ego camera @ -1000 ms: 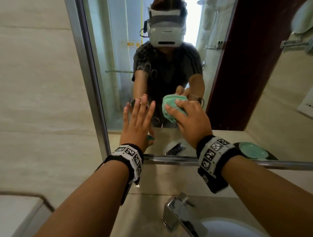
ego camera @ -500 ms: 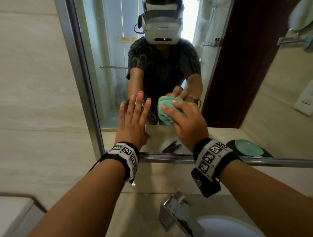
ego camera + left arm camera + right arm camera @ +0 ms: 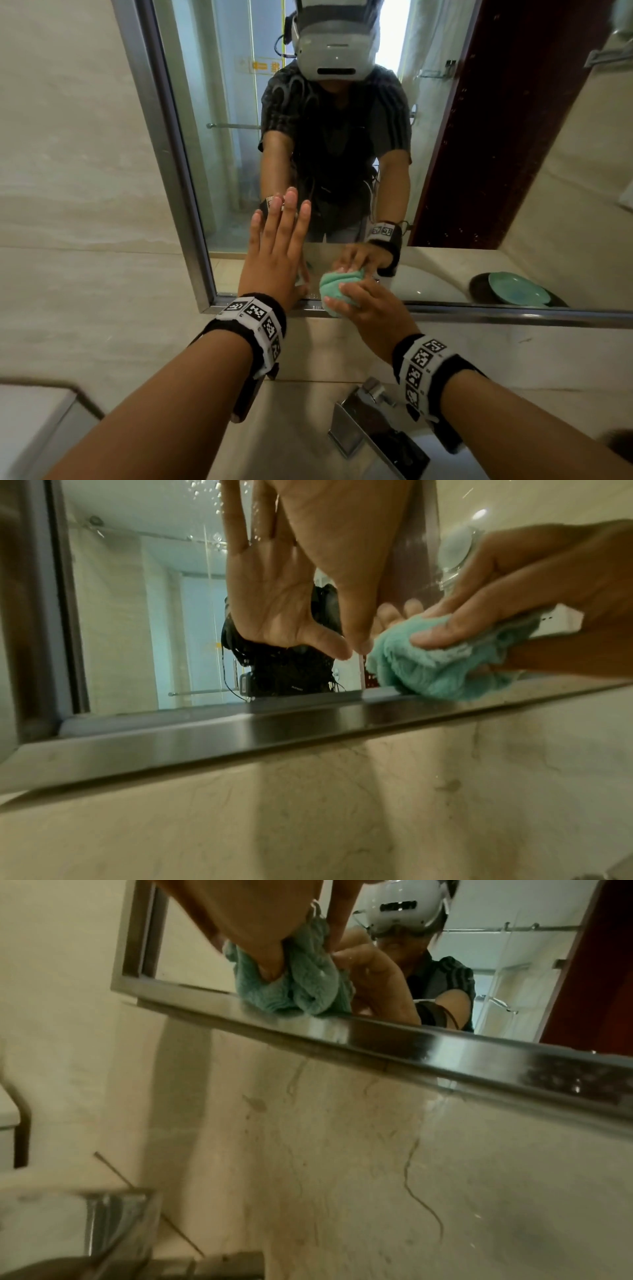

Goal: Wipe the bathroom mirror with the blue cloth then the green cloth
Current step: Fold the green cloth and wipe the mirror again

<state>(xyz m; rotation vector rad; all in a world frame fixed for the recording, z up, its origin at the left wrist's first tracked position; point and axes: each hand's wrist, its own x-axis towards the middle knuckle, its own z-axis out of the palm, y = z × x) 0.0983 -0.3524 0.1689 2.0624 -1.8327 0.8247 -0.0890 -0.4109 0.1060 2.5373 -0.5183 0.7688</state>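
I see the green cloth (image 3: 337, 286) bunched at lower centre of the head view, half hidden under my right hand (image 3: 371, 308), whose fingers curl round it, pressing it on the mirror (image 3: 479, 171) just above the steel bottom frame (image 3: 513, 317). My left hand (image 3: 274, 257) lies flat and spread on the glass just beside it. Glass stretches open toward the upper right.

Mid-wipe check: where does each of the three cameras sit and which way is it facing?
Head: on the head, looking down at the mirror; both forearms, left hand, right hand.
Left wrist: low, facing the mirror's bottom frame; left palm.
Right wrist: below the hand, looking up; fingers gripping the green cloth.
All share the cloth.
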